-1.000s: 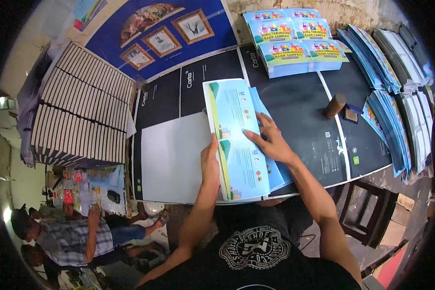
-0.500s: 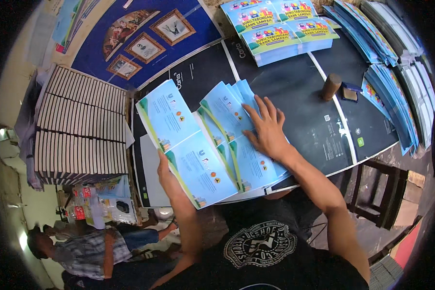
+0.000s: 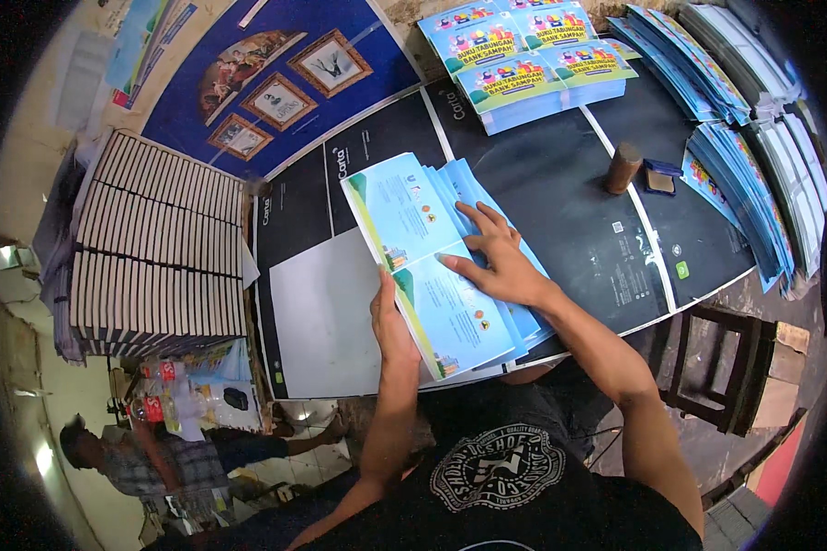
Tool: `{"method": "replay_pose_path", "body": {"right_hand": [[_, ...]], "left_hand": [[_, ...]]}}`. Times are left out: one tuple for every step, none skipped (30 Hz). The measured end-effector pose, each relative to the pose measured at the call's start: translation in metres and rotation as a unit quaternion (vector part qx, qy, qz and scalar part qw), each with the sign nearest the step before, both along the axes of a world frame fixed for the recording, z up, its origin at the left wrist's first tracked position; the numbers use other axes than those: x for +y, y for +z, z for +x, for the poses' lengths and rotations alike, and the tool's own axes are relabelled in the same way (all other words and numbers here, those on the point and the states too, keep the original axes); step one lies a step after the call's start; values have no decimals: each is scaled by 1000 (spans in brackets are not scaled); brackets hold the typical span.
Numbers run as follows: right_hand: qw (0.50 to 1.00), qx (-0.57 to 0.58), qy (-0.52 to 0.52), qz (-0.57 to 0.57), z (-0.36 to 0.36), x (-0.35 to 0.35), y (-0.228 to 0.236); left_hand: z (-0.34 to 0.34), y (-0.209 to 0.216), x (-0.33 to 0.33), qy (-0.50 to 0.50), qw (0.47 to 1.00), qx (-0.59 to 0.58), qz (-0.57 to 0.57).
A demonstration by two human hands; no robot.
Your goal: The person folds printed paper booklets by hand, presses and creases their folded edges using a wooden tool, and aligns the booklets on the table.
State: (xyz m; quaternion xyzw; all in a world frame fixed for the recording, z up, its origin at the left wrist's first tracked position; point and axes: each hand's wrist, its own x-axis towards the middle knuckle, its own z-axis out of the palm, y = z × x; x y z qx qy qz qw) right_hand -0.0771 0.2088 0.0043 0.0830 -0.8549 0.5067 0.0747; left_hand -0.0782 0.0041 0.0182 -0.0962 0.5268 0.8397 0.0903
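A light-blue printed booklet sheet (image 3: pixel 441 275), with two panels and a green left border, lies over a fanned pile of matching sheets (image 3: pixel 468 191) on the black table covering. My left hand (image 3: pixel 395 323) grips its left edge, the fingers partly hidden beneath. On the right part of the pile rests my right hand (image 3: pixel 500 262), fingers and thumb apart, the thumb over the top sheet. Left of the sheets lies a blank white sheet (image 3: pixel 326 298).
Stacked booklets with colourful covers (image 3: pixel 533 83) stand at the back. Right of them are a brown cylinder (image 3: pixel 624 168), an ink-pad-like case (image 3: pixel 661 176) and fanned blue piles (image 3: pixel 748 193). Dark-striped book stacks (image 3: pixel 156 239) rise at left. Another person (image 3: pixel 147 459) is at lower left.
My left hand has carried the top sheet rightward, so it now overlaps the pile. More of the white sheet shows. My right hand has shifted slightly left, its fingers less spread.
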Motion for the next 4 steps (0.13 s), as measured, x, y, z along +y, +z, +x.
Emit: {"method": "replay_pose_path", "body": {"right_hand": [[1000,-7,10,-15,0,1,1],[1000,-7,11,-16,0,1,0],[999,-7,16,-26,-1,1,-2],[999,-6,21,-37,-2,1,-3]], "left_hand": [[0,1,0,1,1000,0,-1],[-1,2,-2,-9,1000,-2,-3],[-1,4,-3,-20,1000,-5,-6],[-1,6,-3,-20,1000,-6,-8]]}}
